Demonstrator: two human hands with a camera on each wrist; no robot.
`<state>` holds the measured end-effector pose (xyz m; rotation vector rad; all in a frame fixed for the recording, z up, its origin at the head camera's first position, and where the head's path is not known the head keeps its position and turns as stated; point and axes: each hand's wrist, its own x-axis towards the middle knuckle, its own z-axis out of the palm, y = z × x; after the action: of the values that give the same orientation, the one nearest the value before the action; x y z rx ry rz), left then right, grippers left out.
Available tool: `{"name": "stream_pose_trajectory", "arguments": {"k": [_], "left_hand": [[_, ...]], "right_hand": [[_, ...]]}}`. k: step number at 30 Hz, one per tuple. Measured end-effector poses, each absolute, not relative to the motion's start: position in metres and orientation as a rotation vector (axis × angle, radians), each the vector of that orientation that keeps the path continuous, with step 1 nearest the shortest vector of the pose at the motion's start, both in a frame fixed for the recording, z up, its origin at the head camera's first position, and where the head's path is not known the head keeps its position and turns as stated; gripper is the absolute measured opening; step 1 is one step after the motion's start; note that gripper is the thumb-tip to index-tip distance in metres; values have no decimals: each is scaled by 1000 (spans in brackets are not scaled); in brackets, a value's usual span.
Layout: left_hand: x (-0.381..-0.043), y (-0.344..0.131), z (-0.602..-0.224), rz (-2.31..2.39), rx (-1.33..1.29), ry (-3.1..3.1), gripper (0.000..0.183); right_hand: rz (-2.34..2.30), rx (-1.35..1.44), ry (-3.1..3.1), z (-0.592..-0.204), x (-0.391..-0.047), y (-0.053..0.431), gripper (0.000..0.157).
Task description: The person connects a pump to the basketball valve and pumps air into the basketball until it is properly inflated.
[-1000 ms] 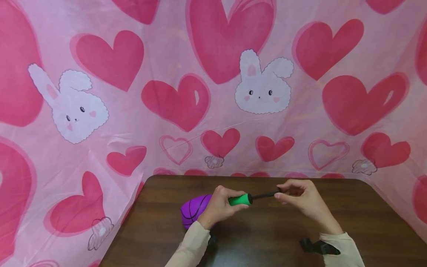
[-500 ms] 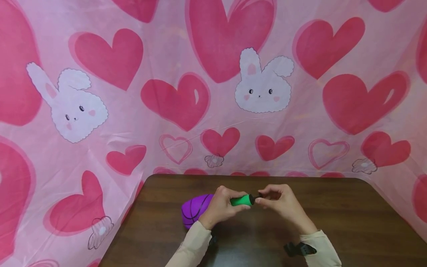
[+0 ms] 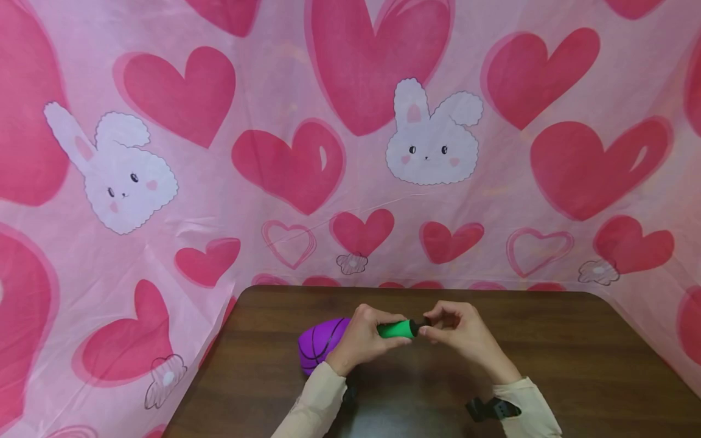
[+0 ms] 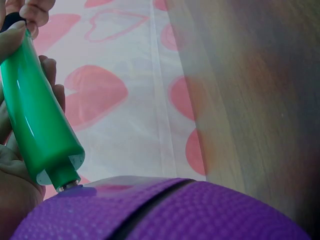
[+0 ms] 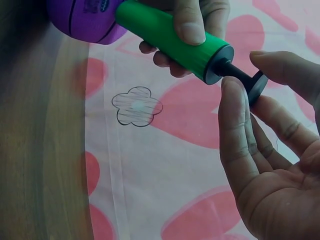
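A green hand pump (image 5: 165, 37) with a black end cap is gripped around its barrel by my left hand (image 3: 364, 337). Its tip meets the purple ball (image 4: 165, 212), which has black seam lines and looks partly collapsed in the head view. My right hand (image 3: 462, 334) pinches the pump's black T-shaped handle (image 5: 254, 85) between thumb and fingers. Only a short length of the plunger rod shows between cap and handle. In the head view the left hand hides part of the ball.
The brown wooden table (image 3: 427, 389) lies beneath both hands. Behind it hangs a pink cloth (image 3: 361, 194) printed with hearts and rabbits. A black strap (image 3: 490, 409) is on the right wrist.
My right hand has moved left with the handle, sliding the plunger rod into the barrel. Over the last half second the hands hold nearly still.
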<state>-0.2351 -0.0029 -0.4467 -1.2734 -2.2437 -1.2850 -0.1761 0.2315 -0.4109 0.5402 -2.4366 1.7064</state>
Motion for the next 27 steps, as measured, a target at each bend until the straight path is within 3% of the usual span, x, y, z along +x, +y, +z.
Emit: {"name": "stream_pose_trajectory", "arguments": {"k": [18, 27], "left_hand": [[-239, -8, -446, -1285, -1254, -2288, 39], [-240, -9, -446, -1291, -1221, -2307, 39]], "right_hand": [[1656, 616, -2366, -388, -163, 269, 15], [1733, 697, -2227, -378, -158, 295, 36]]}}
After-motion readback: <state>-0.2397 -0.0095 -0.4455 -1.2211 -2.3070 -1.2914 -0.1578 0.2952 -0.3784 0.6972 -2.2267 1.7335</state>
